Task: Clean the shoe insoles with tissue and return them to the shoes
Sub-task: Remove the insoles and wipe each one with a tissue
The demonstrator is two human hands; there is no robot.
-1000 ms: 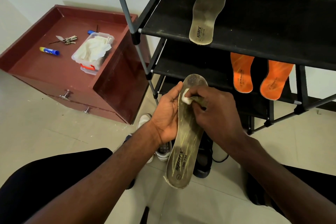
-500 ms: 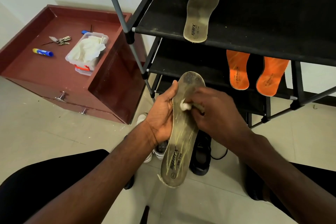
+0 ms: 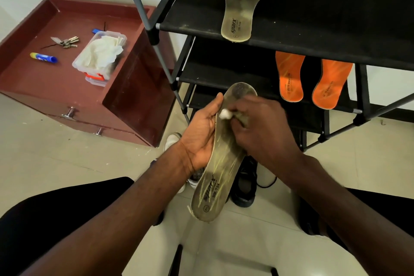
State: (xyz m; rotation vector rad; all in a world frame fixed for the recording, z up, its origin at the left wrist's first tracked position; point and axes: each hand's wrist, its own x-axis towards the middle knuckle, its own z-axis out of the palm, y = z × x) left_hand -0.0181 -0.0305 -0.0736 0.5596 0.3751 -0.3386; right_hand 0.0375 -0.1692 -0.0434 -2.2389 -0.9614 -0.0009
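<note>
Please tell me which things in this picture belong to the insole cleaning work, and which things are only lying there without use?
For the job:
held insole
tissue wad
left hand
right hand
grey insole on the top shelf
two orange insoles
tub of tissues
black shoe

Just lying about:
keys
blue tube

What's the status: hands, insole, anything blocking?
Left hand holds grey insole upright. Right hand rubs tissue wad on its forefoot. Nothing in the way.

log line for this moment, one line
step: wiping insole | left hand: holds grey insole | right hand: rubs tissue wad near toe | shoes: on floor, insole not returned
</note>
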